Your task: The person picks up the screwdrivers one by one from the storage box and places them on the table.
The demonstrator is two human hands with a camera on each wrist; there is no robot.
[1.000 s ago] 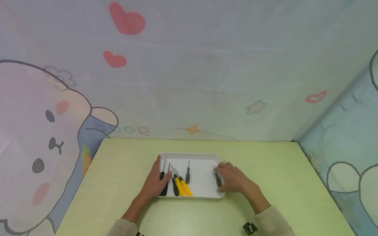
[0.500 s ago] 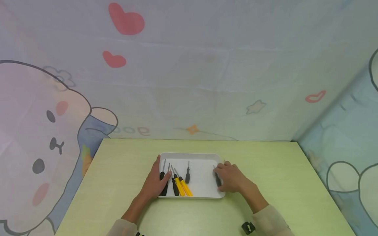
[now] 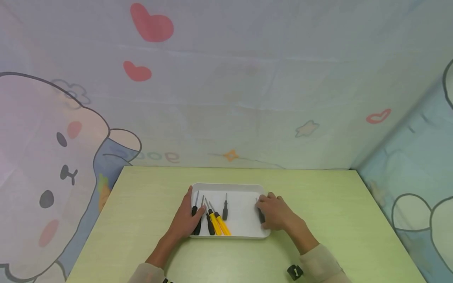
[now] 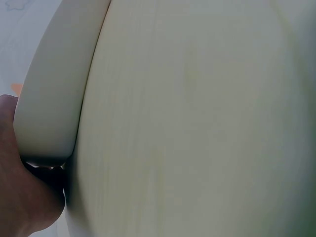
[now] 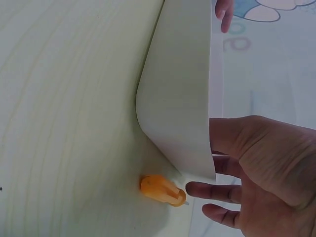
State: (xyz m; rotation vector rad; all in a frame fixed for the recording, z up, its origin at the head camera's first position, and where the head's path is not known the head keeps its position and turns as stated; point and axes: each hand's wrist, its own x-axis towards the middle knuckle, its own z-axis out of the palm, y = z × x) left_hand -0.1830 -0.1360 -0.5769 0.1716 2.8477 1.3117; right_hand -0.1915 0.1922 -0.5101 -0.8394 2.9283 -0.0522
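My left hand (image 3: 185,221) grips the left end of a white tray (image 3: 244,232), thumb over the rim. Beside that thumb lie several screwdrivers: black-handled ones, among them a black screwdriver (image 3: 210,225), and two yellow-handled screwdrivers (image 3: 223,225). A grey screwdriver (image 3: 225,210) lies apart in the middle. At the tray's right end, my right hand (image 3: 277,213) reaches over the rim, partly covering a dark screwdriver (image 3: 261,215). In the right wrist view, its thumb and a finger pass behind the tray wall (image 5: 177,94); two fingers show outside. I cannot tell whether it pinches that screwdriver.
An orange-handled tool (image 5: 162,189) lies on the table just outside the tray, near the right hand's outer fingers. The light wooden table (image 3: 329,204) extends around the tray. A cloth printed with cartoons (image 3: 226,90) hangs behind and at the sides.
The right hand and forearm have shifted slightly left, covering more of the dark screwdriver and hiding a small tip seen before beyond the fingers. The tray, left hand and other screwdrivers stay put.
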